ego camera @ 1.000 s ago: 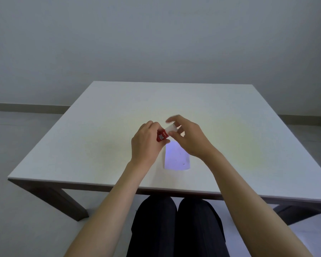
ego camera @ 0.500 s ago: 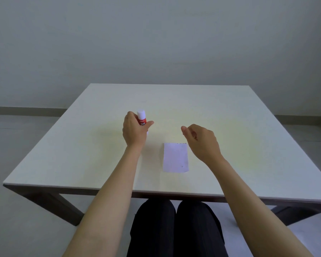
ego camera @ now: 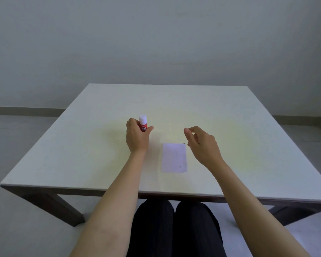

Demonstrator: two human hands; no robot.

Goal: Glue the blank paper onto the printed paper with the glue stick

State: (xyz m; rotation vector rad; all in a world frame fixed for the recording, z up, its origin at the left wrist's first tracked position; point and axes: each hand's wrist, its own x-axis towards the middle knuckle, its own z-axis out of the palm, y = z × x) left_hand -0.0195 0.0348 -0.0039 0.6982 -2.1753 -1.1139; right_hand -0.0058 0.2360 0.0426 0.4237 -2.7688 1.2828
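the left hand (ego camera: 137, 138) grips the glue stick (ego camera: 143, 124) upright, white cap on, out to the left of the paper (ego camera: 174, 157); a second ago both hands met over the sheet, capping it. the paper lies flat near the table's front edge, only a thin row of print showing past its far edge. the right hand (ego camera: 202, 143) hovers just right of it, fingers loosely curled, holding nothing. gluing looks done, the stick being put aside. bare white table (ego camera: 63, 154), plain grey wall, grey floor.

"GLUE STICK" on glue stick (ego camera: 143, 125)
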